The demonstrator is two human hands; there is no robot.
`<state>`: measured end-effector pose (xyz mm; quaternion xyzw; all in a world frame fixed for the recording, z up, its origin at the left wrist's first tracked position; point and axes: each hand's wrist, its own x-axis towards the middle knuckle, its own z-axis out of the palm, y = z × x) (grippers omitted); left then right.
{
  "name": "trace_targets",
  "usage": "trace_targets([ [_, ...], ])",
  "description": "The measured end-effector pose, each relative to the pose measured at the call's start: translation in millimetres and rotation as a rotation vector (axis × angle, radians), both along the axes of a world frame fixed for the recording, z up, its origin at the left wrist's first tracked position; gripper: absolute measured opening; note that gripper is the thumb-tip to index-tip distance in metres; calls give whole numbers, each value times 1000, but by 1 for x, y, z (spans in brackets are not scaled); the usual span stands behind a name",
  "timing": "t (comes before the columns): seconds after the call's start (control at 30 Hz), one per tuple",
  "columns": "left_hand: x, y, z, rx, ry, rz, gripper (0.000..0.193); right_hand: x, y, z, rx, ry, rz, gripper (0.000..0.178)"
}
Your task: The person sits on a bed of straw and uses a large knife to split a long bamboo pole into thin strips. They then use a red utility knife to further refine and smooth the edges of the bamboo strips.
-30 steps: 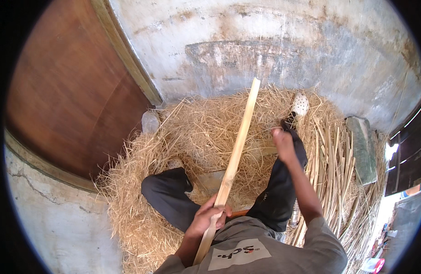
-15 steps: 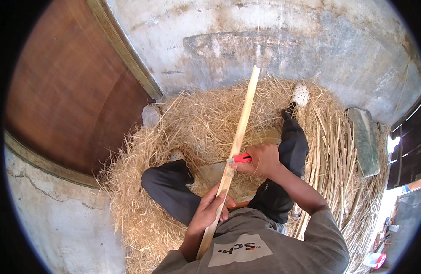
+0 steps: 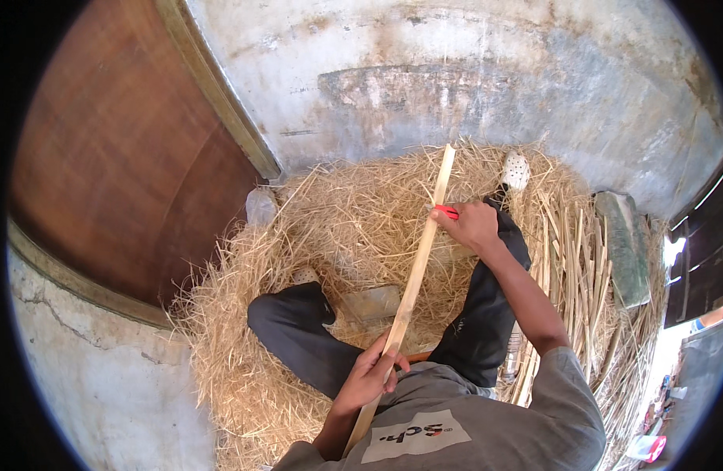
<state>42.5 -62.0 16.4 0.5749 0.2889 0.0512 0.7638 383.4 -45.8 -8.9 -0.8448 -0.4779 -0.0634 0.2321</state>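
A long, pale split-bamboo strip point(image 3: 416, 275) slants up and away from beside my torso, its far end in front of the wall. My left hand point(image 3: 367, 378) is closed round the lower part of the strip, close to my lap. Farther up, my right hand point(image 3: 473, 228) grips a red utility knife point(image 3: 449, 212). The knife's tip end lies against the strip below its far end, with the thumb by the strip's edge. Most of the knife's handle is hidden in my fist, and the blade is too small to make out.
Loose straw-like shavings point(image 3: 346, 204) cover the ground around my legs. Several thin strips point(image 3: 569, 275) lie heaped at the right, beside a greenish stone slab point(image 3: 624, 247). A flat block point(image 3: 371, 303) lies between my legs. The grey wall point(image 3: 456, 86) and brown door point(image 3: 126, 157) stand beyond.
My right hand and the knife have moved away from me along the strip, toward its far end. The strip's far end sits a little lower in view. My left hand keeps its grip.
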Motion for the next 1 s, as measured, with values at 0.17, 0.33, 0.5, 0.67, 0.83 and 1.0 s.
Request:
trace_targets([
  [0.17, -5, 3, -5, 2, -14, 43, 50, -57, -27, -3, -2, -46, 256, 63],
  [0.33, -6, -4, -1, 30, 0, 22, 48, -4, -7, -1, -11, 88, -49, 58],
  [0.5, -3, -6, 0, 67, -25, 1, 46, 43, 5, 1, 9, -55, 5, 72],
  [0.67, -4, -5, 0, 77, -3, -19, 46, 94, 26, 6, -66, 7, -213, 84],
  [0.83, -10, -27, 19, 14, -40, -161, 42, 216, 4, -52, 130, 408, -546, 96],
  [1.0, -1, 21, -6, -105, -57, 161, 38, 106, -13, -77, 309, 536, -276, 75],
])
